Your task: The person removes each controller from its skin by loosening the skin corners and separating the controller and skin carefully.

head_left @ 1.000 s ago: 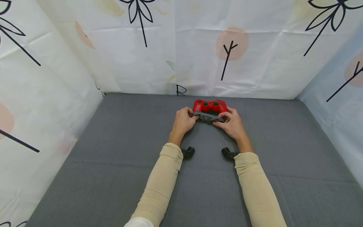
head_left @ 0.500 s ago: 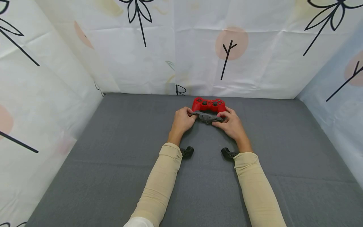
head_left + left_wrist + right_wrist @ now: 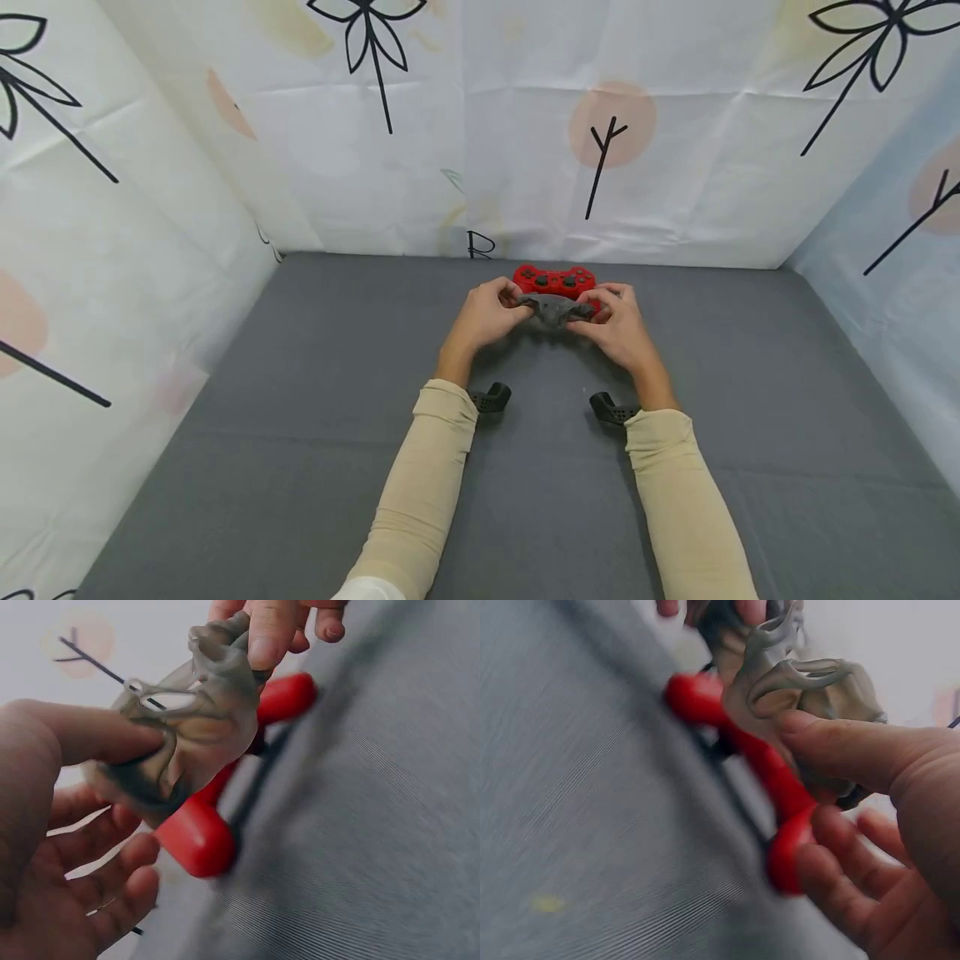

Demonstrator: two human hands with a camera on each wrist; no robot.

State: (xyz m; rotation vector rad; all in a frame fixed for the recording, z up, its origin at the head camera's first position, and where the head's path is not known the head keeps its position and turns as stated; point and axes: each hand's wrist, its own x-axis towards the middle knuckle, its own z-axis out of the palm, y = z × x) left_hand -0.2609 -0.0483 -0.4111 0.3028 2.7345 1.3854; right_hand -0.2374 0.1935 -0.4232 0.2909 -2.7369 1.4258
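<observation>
A soft grey silicone controller cover (image 3: 553, 309), with loops and openings in its thin wall, hangs between my two hands. My left hand (image 3: 486, 315) pinches its left end, thumb on the near side in the left wrist view. The other end is pinched by my right hand (image 3: 617, 325), thumb pressed against the cover (image 3: 761, 697). Just behind it, a red game controller (image 3: 553, 282) lies on the grey table. The cover hides part of the controller's near side. In the right wrist view, my right fingers are close to one red grip (image 3: 789, 855); contact cannot be told.
The grey cloth-covered table (image 3: 420, 500) reaches back to a white patterned curtain (image 3: 525, 167) close behind the controller. More curtain stands at both sides. Black wrist mounts (image 3: 491, 398) stick inward from each forearm above the table.
Both hands have lifted the cover slightly, and its shape has bent and spread. It now overlaps more of the red controller in the head view. The head view has tilted up a little.
</observation>
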